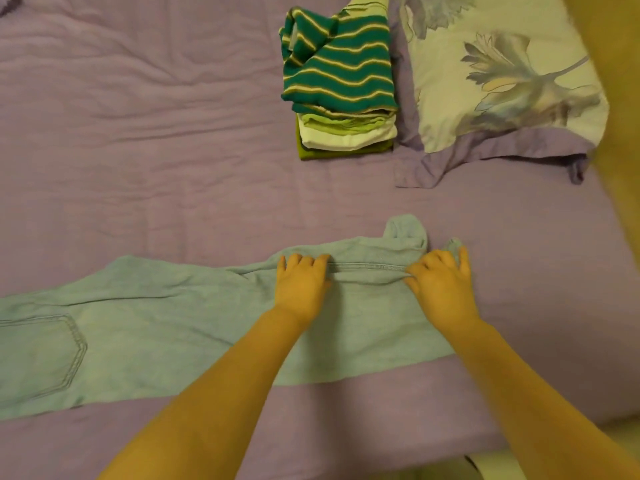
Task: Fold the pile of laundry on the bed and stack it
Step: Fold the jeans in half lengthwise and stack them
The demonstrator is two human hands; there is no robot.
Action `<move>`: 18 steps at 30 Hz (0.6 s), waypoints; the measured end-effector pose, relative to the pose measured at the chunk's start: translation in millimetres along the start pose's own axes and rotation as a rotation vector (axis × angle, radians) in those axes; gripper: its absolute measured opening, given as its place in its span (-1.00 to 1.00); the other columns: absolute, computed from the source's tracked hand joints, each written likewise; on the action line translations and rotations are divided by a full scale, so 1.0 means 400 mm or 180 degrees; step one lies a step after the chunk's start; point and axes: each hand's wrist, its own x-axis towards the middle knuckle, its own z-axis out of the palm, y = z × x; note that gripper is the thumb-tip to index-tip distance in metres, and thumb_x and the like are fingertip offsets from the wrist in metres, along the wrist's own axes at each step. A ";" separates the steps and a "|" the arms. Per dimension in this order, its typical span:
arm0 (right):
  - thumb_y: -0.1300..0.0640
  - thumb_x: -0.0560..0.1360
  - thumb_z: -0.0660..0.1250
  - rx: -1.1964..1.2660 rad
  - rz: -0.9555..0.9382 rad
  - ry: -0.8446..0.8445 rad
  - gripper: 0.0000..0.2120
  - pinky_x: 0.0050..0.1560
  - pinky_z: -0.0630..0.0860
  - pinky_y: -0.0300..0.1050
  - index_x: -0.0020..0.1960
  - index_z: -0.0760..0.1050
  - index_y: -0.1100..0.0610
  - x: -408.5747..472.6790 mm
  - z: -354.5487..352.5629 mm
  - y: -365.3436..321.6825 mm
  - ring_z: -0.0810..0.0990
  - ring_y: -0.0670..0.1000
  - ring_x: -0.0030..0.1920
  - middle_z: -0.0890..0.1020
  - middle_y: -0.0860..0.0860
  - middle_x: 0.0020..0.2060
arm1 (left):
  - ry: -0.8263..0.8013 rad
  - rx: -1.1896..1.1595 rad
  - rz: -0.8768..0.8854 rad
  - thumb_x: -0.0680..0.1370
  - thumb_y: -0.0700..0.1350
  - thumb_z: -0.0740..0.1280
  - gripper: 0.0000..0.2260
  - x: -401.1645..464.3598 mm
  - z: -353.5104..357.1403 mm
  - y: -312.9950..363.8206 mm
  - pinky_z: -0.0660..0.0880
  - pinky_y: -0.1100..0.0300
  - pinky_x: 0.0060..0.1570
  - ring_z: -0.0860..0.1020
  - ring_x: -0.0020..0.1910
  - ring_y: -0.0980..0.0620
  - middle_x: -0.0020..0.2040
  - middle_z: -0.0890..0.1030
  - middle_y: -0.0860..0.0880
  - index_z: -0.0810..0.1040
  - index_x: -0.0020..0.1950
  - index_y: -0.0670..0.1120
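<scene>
Hands rest on a pair of light blue soft cotton trousers [194,327] spread flat across the purple wrinkled bed sheet [138,133]. The left hand [301,285] has its fingers [304,263] curled down, pinching the far seam of the cloth. The right hand [440,285] pinches the same seam, with the thumb side bunching the cloth and the other fingers spread out. The seam runs tight between the two hands. A stitched pocket [41,355] lies far off to the left of the left fingers. Well past the fingertips sits a stack of folded clothes [343,129], with a green and cream striped knit top [336,64] on it. Just right of the stack is a flowered pillow with a purple edge [502,81]
</scene>
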 end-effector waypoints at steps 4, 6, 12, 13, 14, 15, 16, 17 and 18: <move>0.06 0.43 0.45 0.0849 -0.0008 -0.0165 -0.84 0.40 0.03 0.36 -0.12 0.67 0.16 -0.012 -0.074 -0.032 0.38 0.20 0.33 0.62 0.06 0.01 | 0.0405 -0.0706 0.0072 0.59 0.11 0.24 -0.73 -0.064 -0.043 -0.040 0.22 0.19 0.16 0.35 0.18 -0.03 0.05 0.54 0.03 0.61 0.17 0.04; 0.08 0.39 0.48 0.1485 -0.0162 0.0076 -0.89 0.38 0.14 0.32 -0.19 0.67 0.13 -0.020 -0.127 -0.080 0.31 0.22 0.39 0.59 0.02 0.10 | 0.0551 -0.1533 -0.0022 0.53 0.09 0.33 -0.78 -0.118 -0.081 -0.080 0.24 0.22 0.14 0.34 0.16 -0.01 0.01 0.53 0.05 0.65 -0.01 -0.03; -0.05 0.41 0.36 0.3673 -0.0190 -0.0373 -0.93 0.28 0.15 -0.46 -0.19 0.55 -0.08 -0.009 -0.244 -0.381 0.15 -0.22 0.43 0.38 -0.17 0.31 | 0.0655 -0.3488 -0.0674 0.51 -0.04 0.39 -0.85 -0.291 -0.202 -0.239 0.32 0.50 0.03 0.40 0.13 0.25 0.08 0.45 0.06 0.54 -0.19 -0.08; 0.04 0.45 0.38 0.3884 -0.0126 -0.0416 -0.96 0.26 0.23 -0.44 -0.18 0.56 -0.05 -0.005 -0.240 -0.445 0.22 -0.22 0.41 0.41 -0.14 0.29 | 0.0650 -0.3730 -0.0742 0.52 -0.05 0.39 -0.82 -0.314 -0.214 -0.272 0.40 0.42 0.09 0.45 0.11 0.22 0.03 0.50 0.00 0.53 -0.17 -0.14; 0.12 0.47 0.38 0.4097 -0.0037 -0.0464 -0.91 0.22 0.31 -0.41 -0.18 0.55 -0.04 -0.005 -0.233 -0.510 0.30 -0.21 0.37 0.44 -0.13 0.26 | 0.0627 -0.4013 -0.0840 0.53 -0.06 0.38 -0.79 -0.335 -0.223 -0.305 0.49 0.23 0.13 0.52 0.08 0.10 -0.02 0.54 -0.10 0.51 -0.14 -0.21; 0.16 0.49 0.38 0.4322 0.0084 -0.0537 -0.88 0.17 0.36 -0.39 -0.17 0.55 -0.03 -0.006 -0.223 -0.574 0.37 -0.23 0.31 0.48 -0.14 0.21 | 0.0615 -0.4321 -0.0996 0.53 -0.07 0.37 -0.77 -0.356 -0.232 -0.339 0.54 0.07 0.09 0.56 0.04 -0.01 -0.04 0.56 -0.17 0.48 -0.12 -0.24; 0.18 0.50 0.36 0.4519 0.0203 -0.0594 -0.87 0.10 0.39 -0.42 -0.17 0.55 -0.03 -0.012 -0.214 -0.636 0.43 -0.27 0.23 0.52 -0.18 0.14 | 0.0618 -0.4595 -0.1169 0.54 -0.08 0.37 -0.79 -0.376 -0.239 -0.376 0.59 0.02 0.05 0.58 0.03 -0.06 -0.03 0.57 -0.17 0.47 -0.11 -0.23; 0.18 0.52 0.35 0.4695 0.0308 -0.0645 -0.87 0.02 0.42 -0.45 -0.16 0.54 -0.03 -0.020 -0.204 -0.696 0.49 -0.30 0.13 0.57 -0.24 0.02 | 0.0649 -0.4778 -0.1323 0.54 -0.09 0.36 -0.81 -0.395 -0.242 -0.416 0.60 0.03 0.01 0.60 0.03 -0.07 0.00 0.58 -0.17 0.47 -0.09 -0.21; 0.17 0.53 0.33 0.4835 0.0391 -0.0701 -0.85 -0.04 0.45 -0.45 -0.16 0.54 -0.05 -0.031 -0.193 -0.753 0.54 -0.28 0.02 0.59 -0.27 -0.10 | 0.0691 -0.4851 -0.1459 0.54 -0.09 0.35 -0.82 -0.413 -0.243 -0.459 0.61 0.05 -0.01 0.61 0.03 -0.08 0.04 0.58 -0.19 0.47 -0.06 -0.21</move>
